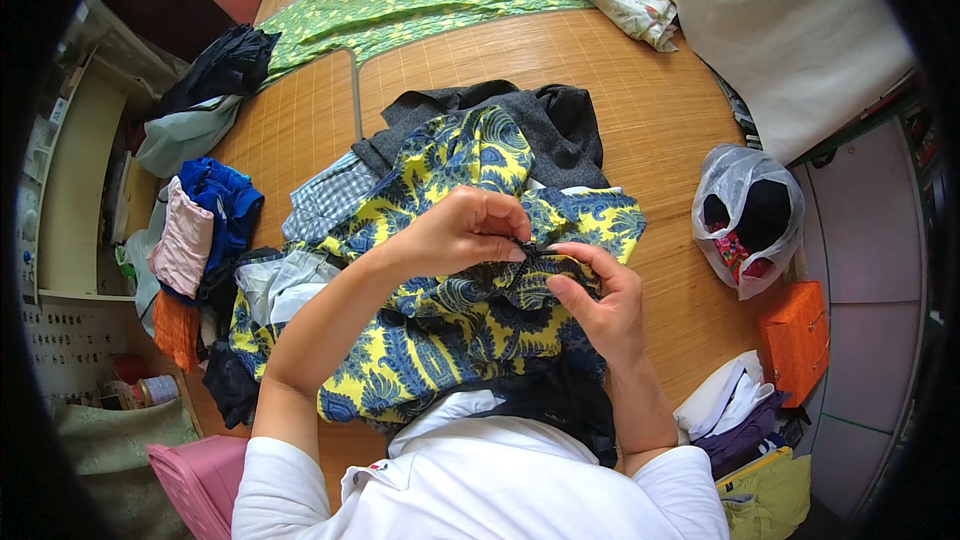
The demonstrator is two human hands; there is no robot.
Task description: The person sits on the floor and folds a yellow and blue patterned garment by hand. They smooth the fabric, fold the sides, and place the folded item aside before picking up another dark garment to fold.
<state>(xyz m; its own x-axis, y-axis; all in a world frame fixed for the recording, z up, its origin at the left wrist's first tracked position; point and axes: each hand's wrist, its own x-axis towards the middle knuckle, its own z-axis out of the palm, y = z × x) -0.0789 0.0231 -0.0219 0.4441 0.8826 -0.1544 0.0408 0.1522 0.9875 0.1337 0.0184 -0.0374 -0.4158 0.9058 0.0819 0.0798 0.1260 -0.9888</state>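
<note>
A yellow and blue paisley-print garment (442, 360) is spread in loose folds before me and over my lap. My left hand (472, 232) pinches a thin black strip (531, 249) on this garment between thumb and fingers; it may be a zipper, but the detail is too small to tell. Just to the right, my right hand (604, 296) has its index finger at the strip's other end and its thumb against the gathered cloth. Dark grey cloth (562, 120) lies beyond the garment, and a blue checked cloth (326, 191) shows at its left.
A woven mat (660, 112) covers the surface. Folded clothes (184, 232) are piled at the left, above a pink plastic bin (202, 480). To the right are a clear plastic bag (750, 221) of clothing, an orange box (799, 341) and more folded clothes (724, 405).
</note>
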